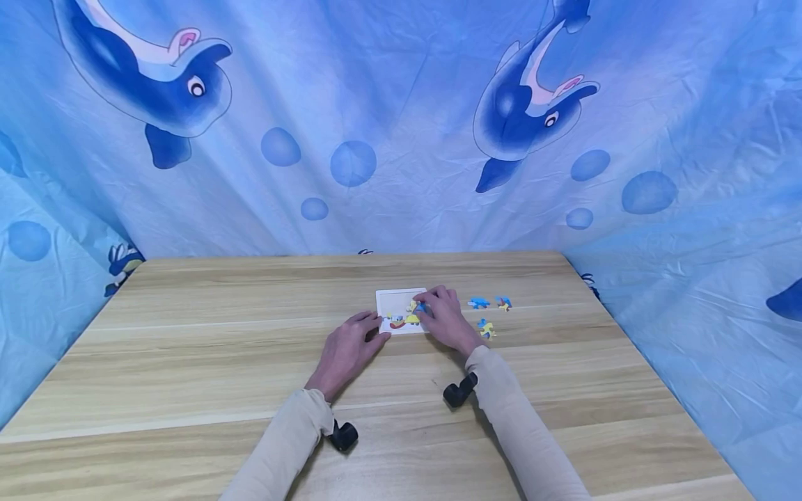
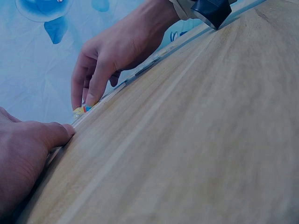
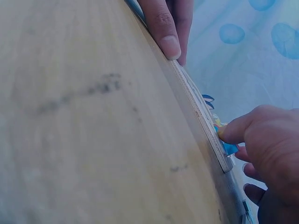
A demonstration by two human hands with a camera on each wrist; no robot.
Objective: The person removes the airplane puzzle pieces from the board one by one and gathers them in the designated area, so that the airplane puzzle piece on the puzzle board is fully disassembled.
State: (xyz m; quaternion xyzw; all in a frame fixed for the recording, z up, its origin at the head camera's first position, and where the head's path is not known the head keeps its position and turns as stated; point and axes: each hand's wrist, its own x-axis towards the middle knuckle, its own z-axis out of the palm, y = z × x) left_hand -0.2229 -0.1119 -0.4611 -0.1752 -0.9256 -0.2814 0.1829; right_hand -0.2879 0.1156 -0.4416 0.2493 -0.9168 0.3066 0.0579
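A small white-rimmed jigsaw tray [image 1: 401,291] lies flat on the wooden table in the head view, with yellow, red and white picture pieces [image 1: 397,322] along its lower part. At its lower left corner my left hand [image 1: 348,348] holds the edge, thumb on the near side and fingers on the left side. Over the tray's right part, my right hand [image 1: 447,321] pinches a blue and yellow puzzle piece [image 1: 421,306] between thumb and fingers. The right wrist view shows the blue piece [image 3: 230,148] under that thumb, low at the tray's rim.
Right of the tray lie loose puzzle pieces: a blue one [image 1: 479,303], a blue and red one [image 1: 504,303], and a yellow and blue one [image 1: 486,328] nearer me. A blue dolphin-print curtain [image 1: 401,139] hangs behind the table [image 1: 188,362].
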